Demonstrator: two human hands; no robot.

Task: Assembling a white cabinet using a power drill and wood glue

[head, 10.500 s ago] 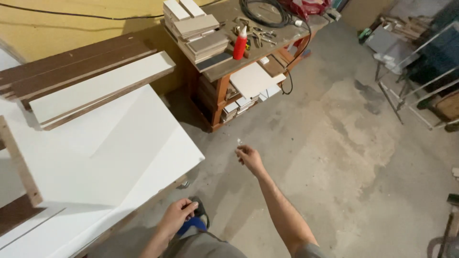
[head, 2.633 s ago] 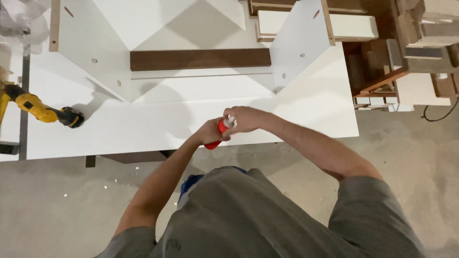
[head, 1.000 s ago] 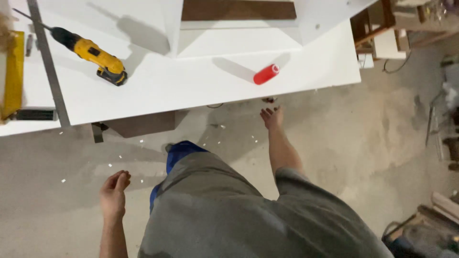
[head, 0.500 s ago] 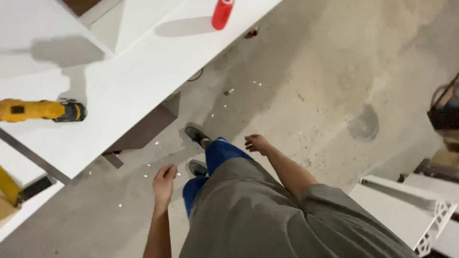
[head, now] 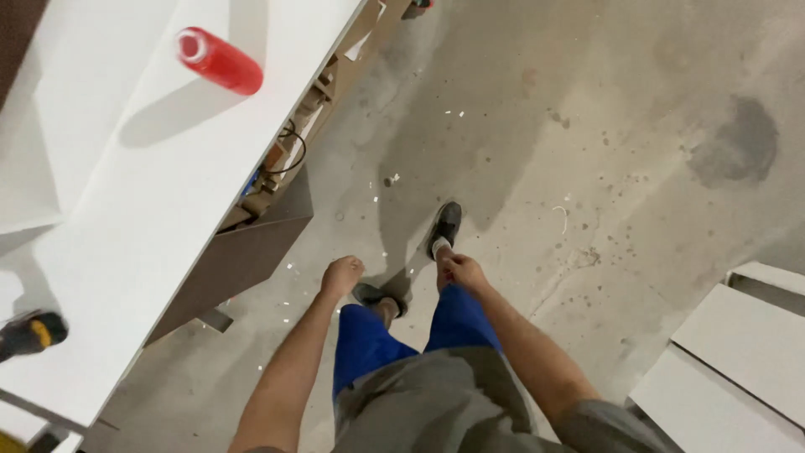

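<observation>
Red bottle [head: 220, 61] lies on white panel [head: 126, 226], well apart from both loosely curled, empty hands.

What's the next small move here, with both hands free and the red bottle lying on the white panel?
Probably reach the left hand back toward the red bottle. Both it and the right hand hang empty over the concrete floor, while the bottle lies on its side, unattended, on the white panel to the left.
</observation>
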